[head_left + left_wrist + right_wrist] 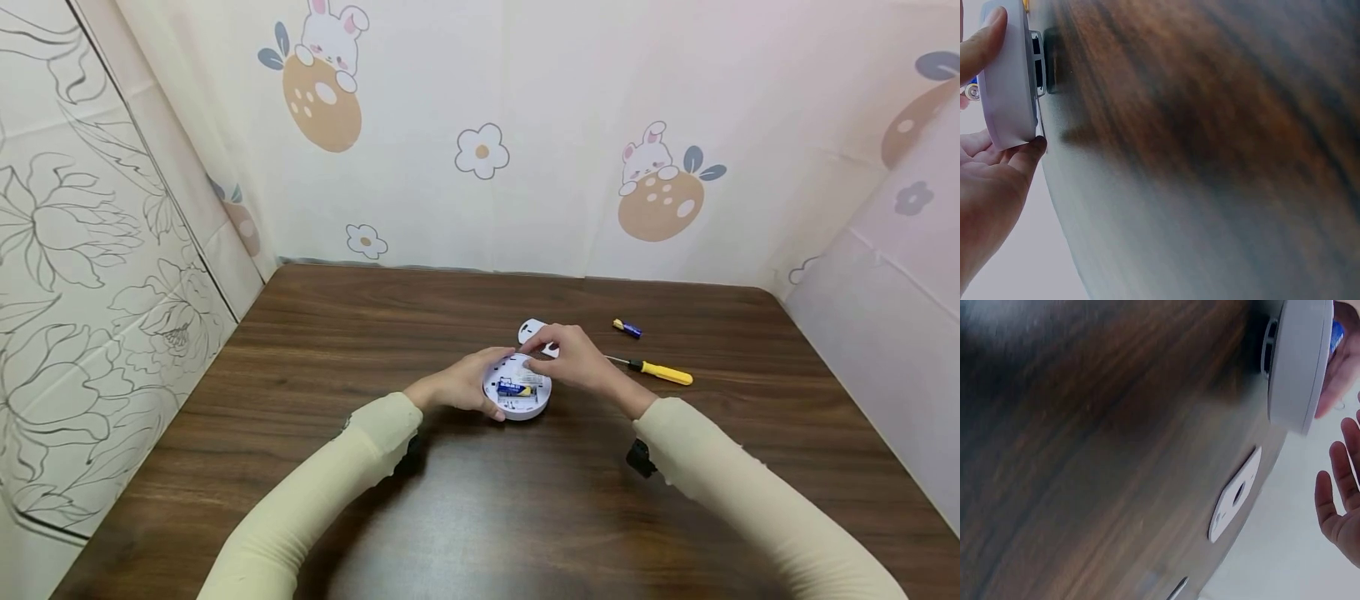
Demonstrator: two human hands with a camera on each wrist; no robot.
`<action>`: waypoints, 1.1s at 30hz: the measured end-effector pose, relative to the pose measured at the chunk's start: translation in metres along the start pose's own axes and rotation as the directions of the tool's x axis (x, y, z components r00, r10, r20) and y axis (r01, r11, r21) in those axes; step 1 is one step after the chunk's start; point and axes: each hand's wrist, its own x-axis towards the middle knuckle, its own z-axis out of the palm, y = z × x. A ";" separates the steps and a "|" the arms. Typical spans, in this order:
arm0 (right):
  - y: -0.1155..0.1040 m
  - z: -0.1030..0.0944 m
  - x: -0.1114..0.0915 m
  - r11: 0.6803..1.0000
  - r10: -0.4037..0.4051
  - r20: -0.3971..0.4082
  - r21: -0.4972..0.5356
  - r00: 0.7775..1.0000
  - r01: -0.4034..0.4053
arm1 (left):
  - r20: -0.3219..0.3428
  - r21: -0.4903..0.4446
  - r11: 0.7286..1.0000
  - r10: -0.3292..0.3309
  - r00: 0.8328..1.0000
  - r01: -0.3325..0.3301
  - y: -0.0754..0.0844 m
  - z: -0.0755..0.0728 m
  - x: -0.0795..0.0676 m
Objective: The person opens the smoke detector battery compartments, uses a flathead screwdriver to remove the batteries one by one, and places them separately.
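A round white device, seemingly a smoke detector [522, 408], is tilted with its back face up, and a blue and yellow battery [513, 388] lies in its compartment. My left hand [467, 382] grips its left side, thumb on the near rim and fingers at the far rim; the left wrist view shows the thumb [985, 47] on the housing. My right hand [576, 360] hovers at the far right edge, thumb and index finger over the back face. In the right wrist view, the other fingers [1340, 465] are loosely extended, apart from the housing.
A white mounting plate [531, 328] lies behind the device, partly hidden by my right hand. To the right are a screwdriver with a yellow handle [666, 372] and a second blue and yellow battery [627, 328]. A patterned curtain [555, 217] hangs behind the wooden table [360, 317].
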 end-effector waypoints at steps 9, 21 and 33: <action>-0.006 0.012 -0.001 0.994 -0.093 0.010 0.050 0.996 0.093 | -0.003 -0.012 1.000 0.014 1.000 -0.014 0.001 0.000 0.001; -0.008 0.024 -0.004 0.987 -0.160 0.044 -0.012 0.986 0.161 | -0.007 -0.010 1.000 0.012 1.000 -0.012 0.002 -0.001 0.000; -0.009 0.033 -0.004 0.958 -0.237 0.079 -0.144 0.968 0.246 | -0.009 -0.028 1.000 0.006 1.000 -0.006 0.002 -0.001 -0.003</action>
